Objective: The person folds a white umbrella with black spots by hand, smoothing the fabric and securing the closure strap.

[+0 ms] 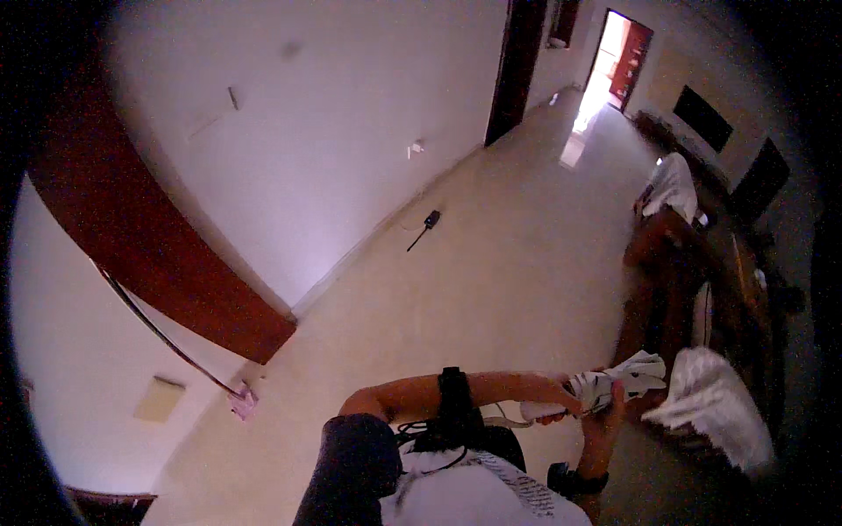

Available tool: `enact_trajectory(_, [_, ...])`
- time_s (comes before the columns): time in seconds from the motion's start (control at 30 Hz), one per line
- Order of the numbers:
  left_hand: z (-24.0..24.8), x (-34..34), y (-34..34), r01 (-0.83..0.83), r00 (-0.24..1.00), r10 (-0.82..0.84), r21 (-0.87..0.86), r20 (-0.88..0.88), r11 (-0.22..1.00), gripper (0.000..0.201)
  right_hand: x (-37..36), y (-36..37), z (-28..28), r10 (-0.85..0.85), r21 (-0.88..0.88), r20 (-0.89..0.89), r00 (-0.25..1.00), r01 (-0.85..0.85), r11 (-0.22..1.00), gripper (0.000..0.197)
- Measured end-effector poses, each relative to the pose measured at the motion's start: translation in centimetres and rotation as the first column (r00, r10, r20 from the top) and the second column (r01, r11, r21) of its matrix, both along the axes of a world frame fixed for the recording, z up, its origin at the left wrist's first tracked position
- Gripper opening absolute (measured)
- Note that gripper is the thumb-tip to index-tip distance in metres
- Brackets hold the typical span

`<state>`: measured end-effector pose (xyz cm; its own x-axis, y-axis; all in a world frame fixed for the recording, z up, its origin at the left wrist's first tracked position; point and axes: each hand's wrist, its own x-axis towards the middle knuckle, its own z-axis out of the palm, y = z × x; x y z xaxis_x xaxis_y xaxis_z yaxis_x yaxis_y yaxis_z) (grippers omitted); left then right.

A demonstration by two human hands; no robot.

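Note:
My left hand [558,399] is closed around a long white bundle with dark marks [627,379], whose exact kind I cannot make out. A pale, narrow end pokes out behind that hand, and a thin white cable [507,419] hangs near it. My right hand [603,419] grips the same bundle from the near side, its thumb pointing up along it. The left forearm wears a black strap and the right wrist a dark band. Just right of the bundle, a white cloth [715,408] is draped over dark furniture.
Brown wooden furniture [653,289] lines the right side, with another white cloth [674,186] farther back. A black device with a long antenna [428,223] lies on the floor by the wall. At left, a pink-headed mop [243,401] leans near a dark red panel [167,237]. A doorway [614,61] stands open far off.

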<state>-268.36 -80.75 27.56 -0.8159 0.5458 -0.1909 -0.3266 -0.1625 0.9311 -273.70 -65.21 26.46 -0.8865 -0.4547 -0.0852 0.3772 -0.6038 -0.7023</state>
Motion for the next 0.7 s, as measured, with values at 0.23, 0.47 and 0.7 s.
enact_trajectory(0.23, [-0.1, -2.9, -1.2, -0.089, 0.991, 0.079, 0.087, 0.105, 0.992, 0.033, -5.1, -2.4, 1.5, 0.274, 0.143, 0.039, 0.961, -0.277, 0.95, 0.028])
enact_trajectory(0.47, [-0.5, -10.2, -3.6, -0.147, 0.976, 0.092, 0.288, 0.198, 0.946, 0.04, -18.8, -1.9, -4.1, 0.308, 0.305, 0.08, 0.948, -0.317, 0.898, 0.035])
enact_trajectory(0.7, [-0.8, -17.3, -4.7, -0.089, 0.991, 0.047, 0.366, 0.123, 0.926, 0.051, -22.2, -2.6, -1.1, 0.208, 0.313, 0.068, 0.976, -0.219, 0.924, 0.034])
